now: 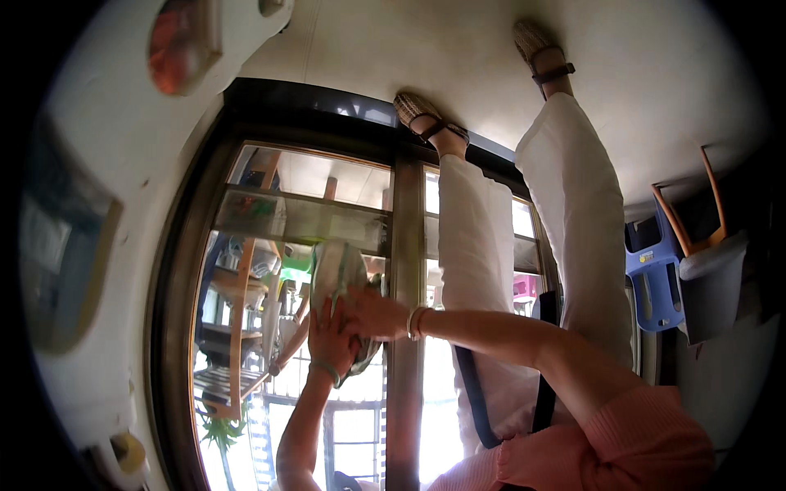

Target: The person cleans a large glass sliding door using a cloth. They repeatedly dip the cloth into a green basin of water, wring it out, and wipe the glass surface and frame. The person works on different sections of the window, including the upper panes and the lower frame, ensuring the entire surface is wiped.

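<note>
Both my hands are together at a folded, pale cloth (337,266) with grey-green edges, in front of a glass pane (295,159) in a dark brown frame. My left hand (329,337), with a thin green band at its wrist, has its fingers spread along the cloth. From the right, my right hand (375,313), with a pale bracelet, reaches across and overlaps the left one; its fingers curl in toward the cloth. Part of the cloth hangs below the hands, where it looks darker. The fingertips are partly hidden.
A brown upright (403,245) divides the glass. Wooden furniture (237,327) and a green plant (223,427) show through or in the pane. My legs in white trousers (479,237) stand close to it. At right are a blue plastic chair (655,286) and a grey one (714,274).
</note>
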The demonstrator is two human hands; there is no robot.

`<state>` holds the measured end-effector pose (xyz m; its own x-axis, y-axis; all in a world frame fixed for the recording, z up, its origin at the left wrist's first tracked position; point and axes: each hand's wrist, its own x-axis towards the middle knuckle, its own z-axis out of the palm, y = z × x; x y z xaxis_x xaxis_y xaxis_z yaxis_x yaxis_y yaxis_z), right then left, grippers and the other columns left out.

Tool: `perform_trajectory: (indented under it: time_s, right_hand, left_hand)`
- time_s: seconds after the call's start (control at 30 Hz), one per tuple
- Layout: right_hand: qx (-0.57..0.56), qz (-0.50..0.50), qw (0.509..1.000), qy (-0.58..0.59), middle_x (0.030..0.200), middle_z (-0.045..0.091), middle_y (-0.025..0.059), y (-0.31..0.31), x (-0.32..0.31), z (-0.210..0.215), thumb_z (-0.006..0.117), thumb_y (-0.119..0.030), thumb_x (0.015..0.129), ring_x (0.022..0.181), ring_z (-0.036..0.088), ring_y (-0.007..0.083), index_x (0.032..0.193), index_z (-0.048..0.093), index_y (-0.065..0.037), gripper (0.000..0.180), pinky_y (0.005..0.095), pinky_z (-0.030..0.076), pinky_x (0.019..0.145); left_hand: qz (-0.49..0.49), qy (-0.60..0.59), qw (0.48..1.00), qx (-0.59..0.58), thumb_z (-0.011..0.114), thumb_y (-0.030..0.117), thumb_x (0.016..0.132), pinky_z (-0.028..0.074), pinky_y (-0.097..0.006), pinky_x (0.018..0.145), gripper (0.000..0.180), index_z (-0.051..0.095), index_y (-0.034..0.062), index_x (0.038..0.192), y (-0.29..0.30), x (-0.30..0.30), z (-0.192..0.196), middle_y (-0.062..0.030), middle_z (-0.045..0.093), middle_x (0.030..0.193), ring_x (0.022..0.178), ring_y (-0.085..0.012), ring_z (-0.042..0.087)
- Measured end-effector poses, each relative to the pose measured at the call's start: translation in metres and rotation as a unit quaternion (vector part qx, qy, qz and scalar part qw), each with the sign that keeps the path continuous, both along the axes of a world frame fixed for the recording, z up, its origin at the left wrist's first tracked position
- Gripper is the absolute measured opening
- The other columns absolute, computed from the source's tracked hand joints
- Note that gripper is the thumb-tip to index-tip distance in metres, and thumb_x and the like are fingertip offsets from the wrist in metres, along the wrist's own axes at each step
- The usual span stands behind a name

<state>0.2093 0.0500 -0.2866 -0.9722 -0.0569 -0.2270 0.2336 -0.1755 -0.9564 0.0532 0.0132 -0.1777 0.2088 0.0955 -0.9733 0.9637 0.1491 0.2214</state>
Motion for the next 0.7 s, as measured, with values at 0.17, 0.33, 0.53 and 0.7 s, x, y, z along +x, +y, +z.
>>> perform_trajectory:
  time_s: [0.17, 0.33, 0.53, 0.7]
  right_hand:
    - [-0.101, -0.032, 0.993, 0.056, 0.129, 0.048, 0.0134, 0.008, 0.006, 0.134, 0.056, -0.037, 0.087, 0.133, 0.032, 0.0371, 0.122, 0.056, -0.012, 0.043, 0.0576, 0.025, 0.107]
    - [-0.242, -0.021, 0.954, 0.177, 0.144, 0.037, 0.0141, 0.008, 0.014, 0.229, 0.06, -0.035, 0.087, 0.142, 0.017, 0.0368, 0.14, 0.037, -0.004, 0.066, 0.0536, 0.012, 0.117]
    - [-0.213, 0.056, 0.95, 0.221, 0.153, 0.02, 0.0171, 0.005, -0.006, 0.252, 0.062, -0.035, 0.087, 0.142, 0.017, 0.037, 0.145, 0.03, -0.006, 0.072, 0.0468, 0.017, 0.118]
    - [-0.125, 0.005, 0.976, 0.181, 0.154, 0.019, 0.0175, -0.004, -0.015, 0.235, 0.058, -0.038, 0.088, 0.142, 0.019, 0.0347, 0.147, 0.027, -0.008, 0.073, 0.0473, 0.017, 0.117]
  left_hand:
    - [0.054, 0.122, 0.991, 0.033, 0.059, 0.029, 0.079, 0.015, -0.061, 0.113, 0.05, 0.057, 0.0153, 0.127, 0.001, 0.015, 0.145, -0.0189, 0.036, 0.147, 0.139, -0.04, 0.027]
    - [0.027, 0.263, 0.963, 0.046, 0.053, 0.024, 0.079, 0.019, -0.063, 0.111, 0.05, 0.057, 0.0146, 0.128, -0.001, 0.019, 0.288, -0.0223, 0.035, 0.147, 0.138, -0.0453, 0.025]
    - [-0.01, 0.4, 0.912, 0.094, 0.051, 0.025, 0.082, 0.017, -0.063, 0.112, 0.055, 0.049, 0.0138, 0.136, -0.011, 0.025, 0.315, -0.0234, 0.03, 0.149, 0.139, -0.0452, 0.022]
    - [-0.037, 0.388, 0.914, 0.116, 0.053, 0.026, 0.083, 0.017, -0.063, 0.112, 0.058, 0.045, 0.0131, 0.138, 0.002, 0.005, 0.274, -0.0237, 0.03, 0.148, 0.139, -0.0448, 0.022]
